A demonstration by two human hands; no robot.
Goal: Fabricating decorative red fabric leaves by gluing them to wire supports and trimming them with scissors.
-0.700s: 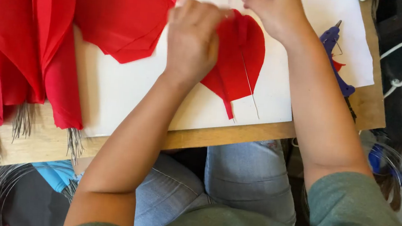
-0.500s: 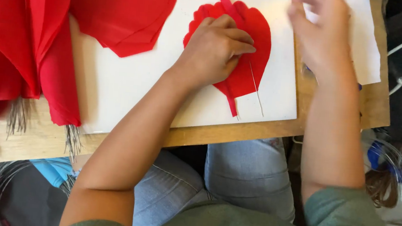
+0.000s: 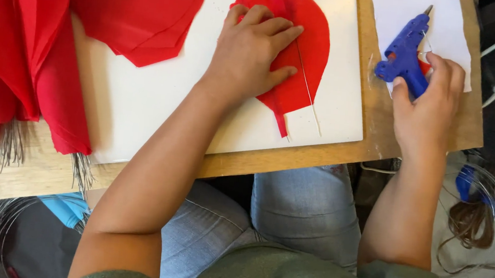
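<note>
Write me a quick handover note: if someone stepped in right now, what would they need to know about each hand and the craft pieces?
Left hand: pressed flat on the red paper petal, which lies on the white board with a thin wire along it.
Right hand: gripping the blue glue gun over the white sheet.
Done: finished red petals piled at left.
Left: whether this petal's wire is glued can't be told.

Bright, even daylight; soft shadows fall toward 7 o'clock beneath the forearms; white board [image 3: 161, 101] mildly glaring; sharp centre, slight blur at 3 o'clock
</note>
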